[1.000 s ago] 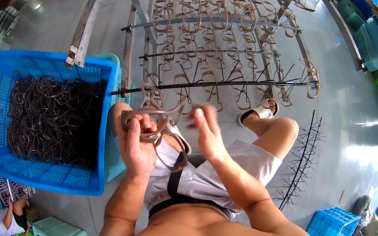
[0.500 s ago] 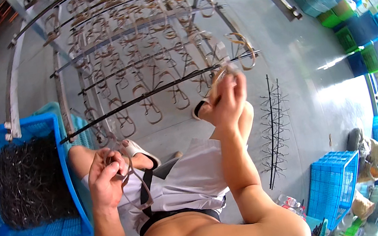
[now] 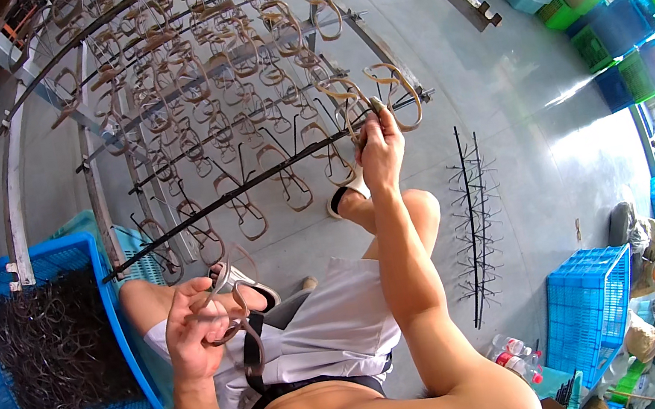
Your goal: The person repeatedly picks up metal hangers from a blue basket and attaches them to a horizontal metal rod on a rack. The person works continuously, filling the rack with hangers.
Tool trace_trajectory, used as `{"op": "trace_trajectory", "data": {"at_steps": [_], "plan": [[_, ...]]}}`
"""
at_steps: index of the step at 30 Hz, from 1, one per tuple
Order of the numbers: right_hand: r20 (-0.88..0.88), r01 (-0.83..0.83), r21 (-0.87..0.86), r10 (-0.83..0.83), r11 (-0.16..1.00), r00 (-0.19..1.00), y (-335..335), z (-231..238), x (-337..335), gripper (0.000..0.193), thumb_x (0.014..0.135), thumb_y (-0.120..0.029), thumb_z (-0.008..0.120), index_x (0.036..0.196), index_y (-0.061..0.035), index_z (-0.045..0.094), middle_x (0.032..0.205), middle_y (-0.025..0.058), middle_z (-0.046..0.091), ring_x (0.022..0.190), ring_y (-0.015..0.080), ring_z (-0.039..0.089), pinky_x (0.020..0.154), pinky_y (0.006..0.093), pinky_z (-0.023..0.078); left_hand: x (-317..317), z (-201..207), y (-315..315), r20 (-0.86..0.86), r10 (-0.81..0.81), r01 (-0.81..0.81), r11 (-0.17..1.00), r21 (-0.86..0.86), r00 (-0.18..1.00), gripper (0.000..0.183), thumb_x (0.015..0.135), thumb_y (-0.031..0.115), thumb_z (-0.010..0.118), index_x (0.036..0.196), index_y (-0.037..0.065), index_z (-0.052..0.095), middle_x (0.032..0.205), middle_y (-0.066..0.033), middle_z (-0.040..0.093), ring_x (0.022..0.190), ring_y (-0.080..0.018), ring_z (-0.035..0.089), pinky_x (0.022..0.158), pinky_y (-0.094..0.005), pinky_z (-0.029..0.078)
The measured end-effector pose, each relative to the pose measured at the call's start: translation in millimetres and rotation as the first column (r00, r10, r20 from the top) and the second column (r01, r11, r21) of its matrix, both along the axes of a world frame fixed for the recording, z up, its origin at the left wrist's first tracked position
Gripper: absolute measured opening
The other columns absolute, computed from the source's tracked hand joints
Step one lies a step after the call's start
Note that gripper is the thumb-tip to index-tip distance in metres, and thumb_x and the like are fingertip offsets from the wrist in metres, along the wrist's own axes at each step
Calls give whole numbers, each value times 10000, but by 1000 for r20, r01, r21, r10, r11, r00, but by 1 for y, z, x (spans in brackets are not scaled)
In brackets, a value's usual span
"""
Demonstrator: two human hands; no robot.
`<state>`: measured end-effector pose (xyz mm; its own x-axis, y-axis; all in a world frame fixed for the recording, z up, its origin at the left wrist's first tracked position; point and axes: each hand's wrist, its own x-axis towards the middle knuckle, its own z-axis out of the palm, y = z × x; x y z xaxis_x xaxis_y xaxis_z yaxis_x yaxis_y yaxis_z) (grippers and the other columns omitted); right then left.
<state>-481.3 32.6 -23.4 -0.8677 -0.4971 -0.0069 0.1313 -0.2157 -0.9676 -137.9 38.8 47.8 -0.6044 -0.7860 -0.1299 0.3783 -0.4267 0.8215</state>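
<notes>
With my right arm stretched forward, my right hand (image 3: 380, 157) is closed, fingers pinching the bridge of a brown eyeglass frame (image 3: 414, 108) at the right end of the nearest black rod (image 3: 258, 180). More brown eyeglass frames (image 3: 244, 216) hang along this rod on thin prongs. My left hand (image 3: 192, 329) is closed in front of my left thigh around grey-brown eyeglass frames (image 3: 254, 351), whose rims stick out past the fingers; how many it holds I cannot tell. Beyond, further rods of the metal rack carry rows of similar frames.
At the left stands a blue basket (image 3: 135, 358) filled with a tangle of dark, thin pieces. Pronged black rods (image 3: 474, 223) lie on the floor at right. Near them are a blue crate (image 3: 584, 313) and plastic bottles (image 3: 520, 359). Stacked bins line the far right.
My right hand has shifted slightly left, and the eyeglass frame there now shows against the rod's end. My left hand has turned a little, its frames swinging right. The whole view has shifted slightly.
</notes>
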Motion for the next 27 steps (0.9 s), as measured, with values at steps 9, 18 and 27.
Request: {"op": "trace_trajectory", "data": {"at_steps": [9,18,27], "plan": [[19,-21,-31,22,999,1000,3,-1,8,224,934,-139,470,1117,-41,552,576,-40,410,415,31,344,345,184,309,2,-10,2,124,85,-83,996,-21,989,256,849,180,637,1023,-3,593,731,-73,588,623,-145,572,599,-290,528],[-283,-51,204,109,978,953,11,-15,6,266,934,-150,479,1154,-21,557,644,-45,465,564,43,370,495,209,324,4,-14,-8,-62,26,-24,999,28,998,334,849,232,644,1093,15,579,789,-99,613,662,-163,575,608,-274,481],[-327,-24,143,70,989,943,9,-22,-6,278,929,-129,487,1187,-39,539,644,-61,442,522,20,350,436,176,282,-24,-6,-17,-192,-27,30,999,16,981,266,891,187,580,1103,28,558,794,-89,606,657,-153,551,598,-272,454]]}}
